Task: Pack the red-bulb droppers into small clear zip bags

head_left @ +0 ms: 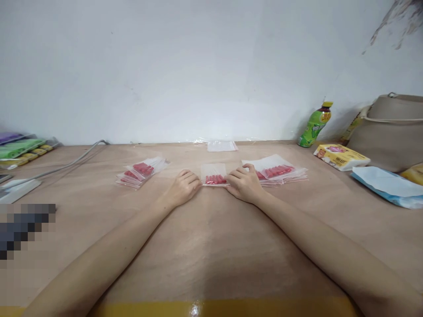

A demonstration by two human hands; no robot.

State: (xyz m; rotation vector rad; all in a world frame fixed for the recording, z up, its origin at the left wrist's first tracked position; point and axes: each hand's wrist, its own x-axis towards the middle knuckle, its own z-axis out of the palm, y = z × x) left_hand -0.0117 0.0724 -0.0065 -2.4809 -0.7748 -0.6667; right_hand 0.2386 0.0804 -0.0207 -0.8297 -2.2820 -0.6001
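Observation:
A small clear plastic bag (213, 171) with several red pieces in its near end lies flat on the table between my hands. My left hand (185, 187) is closed at the bag's near left corner, its fingers curled. At the near right corner, my right hand (243, 182) pinches the edge, the index finger bent up. To the left lies a pile of similar bags with red pieces (140, 171). Right beside my right hand sits another pile of filled bags (279, 171). Fingertips of both hands are partly hidden.
Flat clear bags (222, 145) lie by the wall. On the right stand a green drink bottle (315, 124), a yellow tissue pack (342, 156), a blue-white packet (390, 185) and a beige bag (390, 132). Left are coloured packs (23, 147) and a grey cable (77, 159).

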